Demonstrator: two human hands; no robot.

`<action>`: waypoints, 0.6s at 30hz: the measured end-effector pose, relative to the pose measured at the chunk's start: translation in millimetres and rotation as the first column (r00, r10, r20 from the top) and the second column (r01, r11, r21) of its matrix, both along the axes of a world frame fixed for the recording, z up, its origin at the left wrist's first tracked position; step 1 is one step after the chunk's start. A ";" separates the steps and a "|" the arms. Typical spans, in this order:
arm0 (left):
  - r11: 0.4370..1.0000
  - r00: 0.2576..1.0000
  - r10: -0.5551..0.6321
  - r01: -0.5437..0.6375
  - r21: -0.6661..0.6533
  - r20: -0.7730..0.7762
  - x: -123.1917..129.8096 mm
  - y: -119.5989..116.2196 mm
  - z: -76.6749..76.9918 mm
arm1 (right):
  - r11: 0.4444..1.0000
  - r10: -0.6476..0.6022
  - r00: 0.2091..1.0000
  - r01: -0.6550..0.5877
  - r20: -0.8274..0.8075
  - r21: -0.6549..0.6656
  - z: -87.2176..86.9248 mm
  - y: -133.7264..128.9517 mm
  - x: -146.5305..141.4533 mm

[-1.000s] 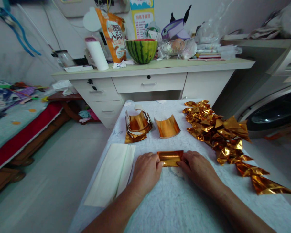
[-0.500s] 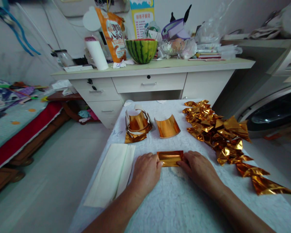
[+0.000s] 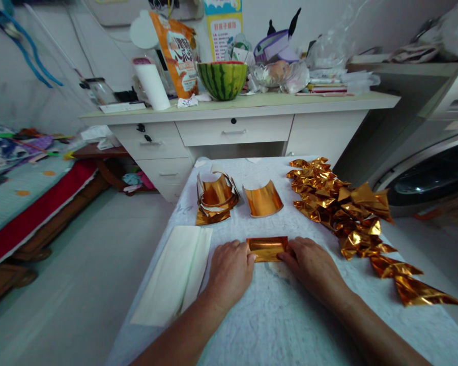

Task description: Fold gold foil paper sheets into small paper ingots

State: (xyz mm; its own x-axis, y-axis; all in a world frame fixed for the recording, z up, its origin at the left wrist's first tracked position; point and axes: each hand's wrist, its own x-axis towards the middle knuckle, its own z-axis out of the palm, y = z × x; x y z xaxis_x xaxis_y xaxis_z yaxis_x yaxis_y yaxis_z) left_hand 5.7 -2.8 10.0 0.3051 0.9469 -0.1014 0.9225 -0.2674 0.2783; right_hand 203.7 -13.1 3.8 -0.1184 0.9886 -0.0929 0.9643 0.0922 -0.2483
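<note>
Where a pale-blue, cloth-covered table (image 3: 290, 325) stretches forward, gold gleams

Along its right edge lies a heap of twisted, shiny gold-foil pieces (image 3: 328, 195); along the left, folded off-white paper (image 3: 173, 272). Mid-table, the left hand (image 3: 231, 269) and right hand (image 3: 313, 264) face each other. Toward the table's far end sit curled, layered gold-foil sheets (image 3: 217, 193) and one curved gold-foil sheet (image 3: 264, 200). Smallest, mid-table: a rectangular gold-foil strip (image 3: 267, 250), both ends pinched in their fingers.
</note>
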 end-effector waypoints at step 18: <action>0.999 0.997 0.036 -0.037 0.019 0.066 -1.7 -1.2 -7.2 | 0.997 -0.042 0.997 0.047 -0.070 0.063 -6.1 -3.0 -1.1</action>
State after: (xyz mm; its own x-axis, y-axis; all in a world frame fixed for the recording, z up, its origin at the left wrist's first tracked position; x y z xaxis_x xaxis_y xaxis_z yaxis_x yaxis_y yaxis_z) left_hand 3.9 -3.9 2.9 0.2758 0.9591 -0.0630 0.9116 -0.2402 0.3334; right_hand 202.6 -16.1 -2.2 -0.0779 0.9967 -0.0215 0.9488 0.0675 -0.3086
